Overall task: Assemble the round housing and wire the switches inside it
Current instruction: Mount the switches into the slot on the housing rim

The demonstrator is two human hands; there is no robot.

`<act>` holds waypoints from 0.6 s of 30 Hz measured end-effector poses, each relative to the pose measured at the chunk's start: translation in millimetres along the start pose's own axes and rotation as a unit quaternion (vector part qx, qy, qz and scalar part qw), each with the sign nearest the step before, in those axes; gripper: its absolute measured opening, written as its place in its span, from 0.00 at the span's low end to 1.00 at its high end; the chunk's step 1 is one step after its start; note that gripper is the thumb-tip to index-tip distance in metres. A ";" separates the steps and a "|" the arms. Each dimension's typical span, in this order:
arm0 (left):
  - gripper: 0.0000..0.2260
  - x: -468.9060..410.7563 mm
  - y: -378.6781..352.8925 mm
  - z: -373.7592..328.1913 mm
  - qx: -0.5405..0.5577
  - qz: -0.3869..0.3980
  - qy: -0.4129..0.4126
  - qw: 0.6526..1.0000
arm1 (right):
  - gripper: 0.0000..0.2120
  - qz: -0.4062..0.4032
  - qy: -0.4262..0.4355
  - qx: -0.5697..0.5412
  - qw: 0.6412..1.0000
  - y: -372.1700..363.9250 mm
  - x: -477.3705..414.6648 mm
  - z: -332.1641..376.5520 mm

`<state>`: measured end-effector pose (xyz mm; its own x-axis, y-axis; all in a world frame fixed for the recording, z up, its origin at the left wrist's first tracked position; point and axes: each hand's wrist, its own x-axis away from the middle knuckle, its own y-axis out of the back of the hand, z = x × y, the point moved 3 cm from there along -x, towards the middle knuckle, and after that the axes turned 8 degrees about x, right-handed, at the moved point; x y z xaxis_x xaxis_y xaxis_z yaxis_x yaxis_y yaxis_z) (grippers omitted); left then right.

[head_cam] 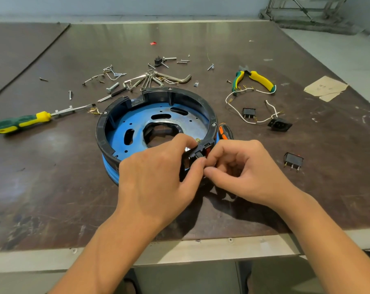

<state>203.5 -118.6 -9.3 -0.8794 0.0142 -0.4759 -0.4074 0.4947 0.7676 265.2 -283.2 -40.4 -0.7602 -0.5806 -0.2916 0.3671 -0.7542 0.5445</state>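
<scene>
While both hands crowd the near right wall of the round housing (99, 132), which sits mid-tabletop (52, 187) with its blue plate facing up, the step looks to me like seating a rocker switch (207, 150) into its cut-out in the black wall. In the head view, the left hand (158, 172) grips that wall section, forefinger hooked over the rim and thumb on the outer face. The right hand (243, 168) pinches at the switch with thumb and forefinger, the other fingers curled in. Only a bit of red and black shows between the fingertips, so I cannot tell how far the switch is seated. To do it well, I'd keep the body square to the opening and press on its frame, not the rocker. I'd brace the wall from behind with the left hand so it doesn't flex, and feel for both clips catching. The terminals should end up facing inward, where leads can reach them. Off to the right, well apart, lie a loose switch (248, 113), another switch (293, 161) and a power inlet (279, 124) on white wires (230, 107), with pliers (254, 80) beyond. An orange-handled tool (225, 132) lies just beside the housing.
</scene>
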 end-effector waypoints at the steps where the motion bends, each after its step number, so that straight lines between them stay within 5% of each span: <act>1: 0.14 0.1 -0.4 -0.1 0.000 0.001 0.000 1.000 | 0.02 -0.003 -0.002 -0.004 1.000 0.1 0.1 -1.0; 18: 0.12 -0.1 -3.5 -0.8 -0.014 -0.009 0.001 1.000 | 0.07 -0.071 -0.034 0.009 0.997 -3.4 -3.6 -6.2</act>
<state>204.8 -121.0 -11.6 -0.8723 0.0038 -0.4889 -0.4297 0.4711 0.7704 270.1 -280.4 -46.0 -0.8392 -0.4448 -0.3127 0.2431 -0.8214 0.5160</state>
